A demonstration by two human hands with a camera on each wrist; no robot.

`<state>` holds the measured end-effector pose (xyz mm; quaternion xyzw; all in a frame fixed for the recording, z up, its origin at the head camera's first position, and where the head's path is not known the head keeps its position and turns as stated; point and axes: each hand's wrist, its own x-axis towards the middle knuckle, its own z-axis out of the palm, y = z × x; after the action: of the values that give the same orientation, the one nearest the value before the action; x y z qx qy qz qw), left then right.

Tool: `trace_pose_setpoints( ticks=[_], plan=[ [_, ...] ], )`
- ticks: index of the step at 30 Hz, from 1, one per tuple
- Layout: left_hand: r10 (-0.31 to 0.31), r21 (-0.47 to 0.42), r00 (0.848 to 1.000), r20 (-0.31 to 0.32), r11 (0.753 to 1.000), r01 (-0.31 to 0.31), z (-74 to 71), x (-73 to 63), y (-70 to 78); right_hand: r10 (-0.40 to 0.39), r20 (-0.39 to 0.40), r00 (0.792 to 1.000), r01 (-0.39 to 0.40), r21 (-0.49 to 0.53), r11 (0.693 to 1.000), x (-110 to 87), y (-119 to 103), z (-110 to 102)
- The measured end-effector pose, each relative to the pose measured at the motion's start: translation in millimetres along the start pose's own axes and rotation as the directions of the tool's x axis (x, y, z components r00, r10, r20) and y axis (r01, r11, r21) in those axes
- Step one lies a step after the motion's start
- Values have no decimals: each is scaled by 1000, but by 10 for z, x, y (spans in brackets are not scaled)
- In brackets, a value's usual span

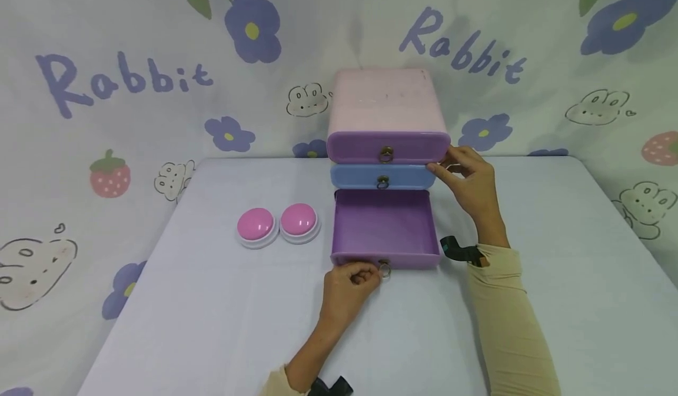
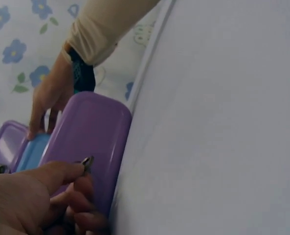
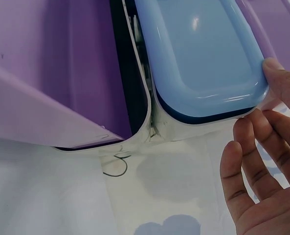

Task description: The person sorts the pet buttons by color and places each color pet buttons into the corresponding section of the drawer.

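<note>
A small three-tier drawer cabinet (image 1: 389, 99) stands at the table's back, with a pink top and purple, blue and purple fronts. Its bottom purple drawer (image 1: 384, 222) is pulled out, and the inside shows bare. My left hand (image 1: 349, 290) pinches the metal ring pull (image 2: 87, 164) on that drawer's front between thumb and fingers. At the right end of the blue middle drawer (image 3: 208, 54), my right hand (image 1: 471, 184) grips the cabinet's side. Its thumb lies at the blue front's edge, with the fingertips against the casing in the right wrist view. The top and middle drawers are closed.
Two pink domed push buttons (image 1: 256, 225) with white bases sit side by side left of the cabinet. Behind the white table (image 1: 185, 325) hangs a patterned cloth (image 1: 159, 19) with flowers, rabbits and lettering. Dark straps circle both wrists.
</note>
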<state>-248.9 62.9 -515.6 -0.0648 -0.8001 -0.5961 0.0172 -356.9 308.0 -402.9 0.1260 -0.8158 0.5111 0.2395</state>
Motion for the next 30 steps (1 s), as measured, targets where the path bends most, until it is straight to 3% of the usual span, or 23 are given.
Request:
trace_pose_setpoints(
  ticks=[3, 6, 9, 11, 12, 15, 19, 22, 24, 30],
  plan=[
    [10, 68, 999, 52, 998, -13, -108, -11, 0, 10, 7, 1000, -10, -1, 1000, 0, -14, 30],
    [145, 95, 987, 66, 984, -151, -320, 15, -21, 10, 12, 1000, -10, 3, 1000, 3, -1, 61],
    [329, 60, 944, -33, 943, -327, -688, 91, -79, 7, 12, 1000, -8, 7, 1000, -12, 6, 84],
    [396, 70, 908, -139, 918, -389, -1000, 152, -175, 5, 13, 1000, -5, 14, 1000, -27, 13, 90],
    [399, 84, 896, -193, 917, -390, -1160, 176, -236, 2, 12, 1000, -3, 10, 1000, -36, 7, 87],
    [315, 114, 890, -331, 949, -294, -1582, 217, -441, -2, 12, 1000, 2, 4, 1000, -40, 41, 73],
    [173, 140, 909, -379, 982, -128, -1917, 283, -621, 4, -7, 1000, -4, 12, 1000, -18, 215, 32],
    [96, 193, 932, -349, 981, -29, -2019, 369, -695, 25, -30, 999, -25, 15, 1000, -6, 320, 0],
    [66, 227, 939, -336, 974, 12, -2059, 420, -735, 42, -38, 998, -42, 4, 999, -7, 340, -8],
    [47, 280, 946, -321, 959, 47, -2195, 479, -796, 52, -40, 998, -53, -13, 999, 12, 328, 53]
  ],
)
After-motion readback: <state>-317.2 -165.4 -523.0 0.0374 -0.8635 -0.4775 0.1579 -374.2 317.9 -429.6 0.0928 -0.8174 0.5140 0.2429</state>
